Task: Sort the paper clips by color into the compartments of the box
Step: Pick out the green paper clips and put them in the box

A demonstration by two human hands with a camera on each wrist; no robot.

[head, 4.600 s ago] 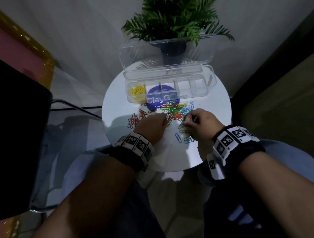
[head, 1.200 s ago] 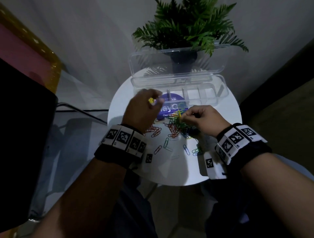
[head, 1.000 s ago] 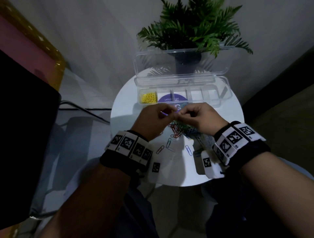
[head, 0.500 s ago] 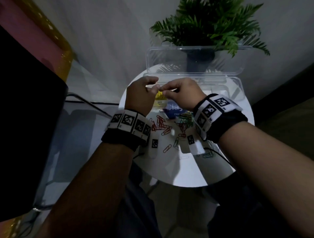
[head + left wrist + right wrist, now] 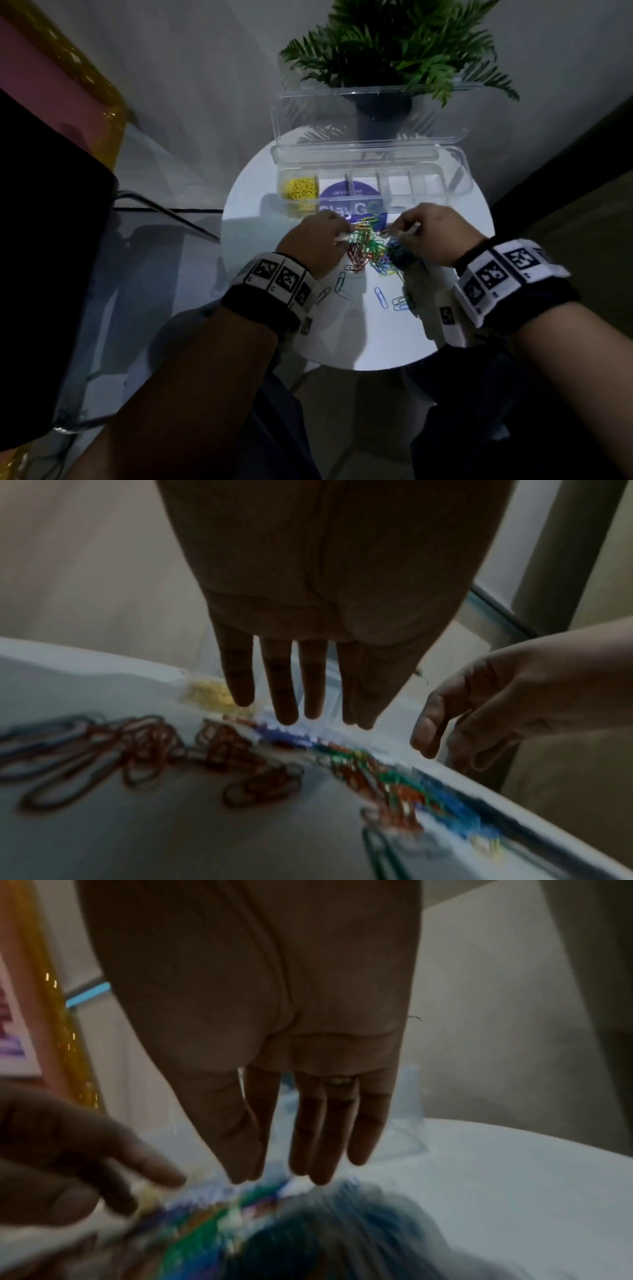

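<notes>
A heap of mixed coloured paper clips (image 5: 370, 250) lies on the round white table (image 5: 260, 205), in front of a clear box (image 5: 428, 185) with several compartments. Yellow clips (image 5: 299, 188) fill its leftmost compartment; the others look bare. My left hand (image 5: 342, 233) touches the heap's left edge, its fingers (image 5: 284, 712) straight and holding nothing. My right hand (image 5: 394, 231) reaches the heap's right side above a blue cluster (image 5: 342, 1231), with fingers (image 5: 318, 1172) straight and nothing seen in them. Red clips (image 5: 143, 739) lie to the left.
The box's clear lid (image 5: 370, 116) stands open behind it, in front of a potted fern (image 5: 387, 51). A purple round sticker (image 5: 349, 195) shows under the box. Single clips (image 5: 378, 296) lie near the table's front. A black object (image 5: 41, 274) is on the left.
Half a second ago both hands were together over the yellow compartment; they have come back down to the heap and moved apart. The yellow clips are in plain view again.
</notes>
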